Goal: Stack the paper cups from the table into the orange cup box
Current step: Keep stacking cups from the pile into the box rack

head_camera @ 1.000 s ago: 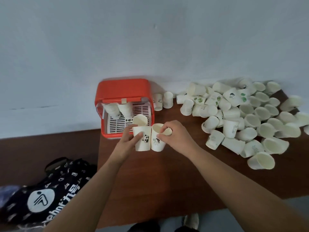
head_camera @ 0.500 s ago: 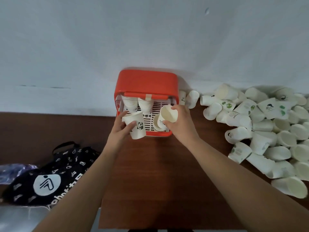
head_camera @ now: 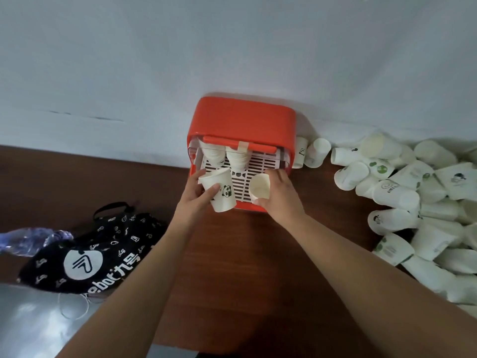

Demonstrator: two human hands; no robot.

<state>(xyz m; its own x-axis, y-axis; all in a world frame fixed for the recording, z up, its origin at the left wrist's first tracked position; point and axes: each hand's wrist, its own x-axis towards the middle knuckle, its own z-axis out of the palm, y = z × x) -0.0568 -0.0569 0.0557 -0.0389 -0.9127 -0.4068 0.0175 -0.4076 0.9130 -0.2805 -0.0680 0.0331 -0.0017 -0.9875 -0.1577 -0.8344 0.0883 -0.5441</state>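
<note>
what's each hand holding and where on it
Left hand grips the panda cup round its side; right hand holds a second cup by its side.

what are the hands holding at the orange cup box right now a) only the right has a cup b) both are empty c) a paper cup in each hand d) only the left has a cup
C: the left hand grips a panda-print paper cup and the right hand grips a second paper cup, both at the open front of the orange cup box.

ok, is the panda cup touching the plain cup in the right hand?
Apart. Head view shows white grille between the panda cup and the plain cup.
</note>
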